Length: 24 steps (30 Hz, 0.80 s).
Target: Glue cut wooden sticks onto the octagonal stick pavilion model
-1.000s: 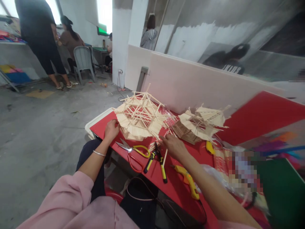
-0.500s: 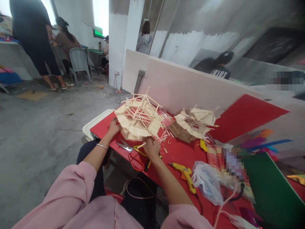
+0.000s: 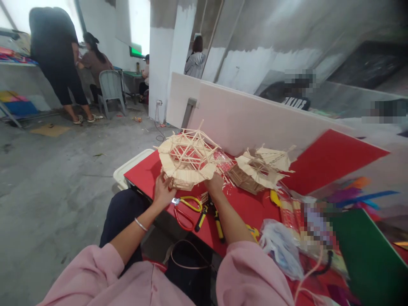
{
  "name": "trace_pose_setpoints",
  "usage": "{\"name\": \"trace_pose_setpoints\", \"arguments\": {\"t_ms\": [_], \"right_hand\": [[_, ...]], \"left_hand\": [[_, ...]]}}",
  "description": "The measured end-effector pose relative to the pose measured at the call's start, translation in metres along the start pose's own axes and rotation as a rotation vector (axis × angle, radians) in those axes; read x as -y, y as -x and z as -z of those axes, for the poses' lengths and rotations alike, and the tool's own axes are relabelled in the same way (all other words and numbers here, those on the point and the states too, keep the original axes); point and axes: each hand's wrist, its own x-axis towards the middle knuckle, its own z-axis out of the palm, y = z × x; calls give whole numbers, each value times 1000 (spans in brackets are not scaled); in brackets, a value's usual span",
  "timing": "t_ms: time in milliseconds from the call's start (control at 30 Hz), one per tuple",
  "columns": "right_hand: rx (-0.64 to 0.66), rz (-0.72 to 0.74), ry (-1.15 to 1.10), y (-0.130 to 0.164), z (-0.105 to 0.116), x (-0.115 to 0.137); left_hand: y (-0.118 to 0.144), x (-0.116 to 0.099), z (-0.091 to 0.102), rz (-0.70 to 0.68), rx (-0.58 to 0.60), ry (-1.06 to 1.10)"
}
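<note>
A many-sided model made of thin wooden sticks (image 3: 188, 175) sits on the red tabletop, its slatted roof ring topped by an open stick frame. My left hand (image 3: 163, 190) grips its front left edge, fingers curled on the side below the roof. At the right edge of the same model is my right hand (image 3: 215, 185), closed on it with the fingertips partly hidden by the roof. Between my forearms lie scissors (image 3: 184, 217) with red and yellow handles and pliers (image 3: 200, 217) with black and yellow grips, partly under my right wrist.
A second stick model (image 3: 259, 170) stands to the right, with loose stick pieces nearby. Farther right are a mostly hidden yellow glue gun (image 3: 253, 231), a plastic bag (image 3: 280, 246) and a green board (image 3: 371, 255). White panels (image 3: 255, 119) rise behind the table. Other people are beyond.
The stick model has turned and tilted slightly. My left hand has shifted from its left side toward the front; my right hand has moved from the front to the right edge. The pliers show more.
</note>
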Motion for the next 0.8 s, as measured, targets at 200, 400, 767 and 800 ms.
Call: {"name": "trace_pose_setpoints", "arguments": {"t_ms": [200,400,767,800], "right_hand": [[81,-32,4,43,23,-26],[90,33,20,130,67,-37],[-571,138,-184,143,103,14],[-627,96,-260,144,99,16]], "left_hand": [[18,-18,33,30,-68,40],[23,-83,112,-278,101,122],[2,-147,114,-625,412,-414],[1,-143,112,-571,401,-465]]}}
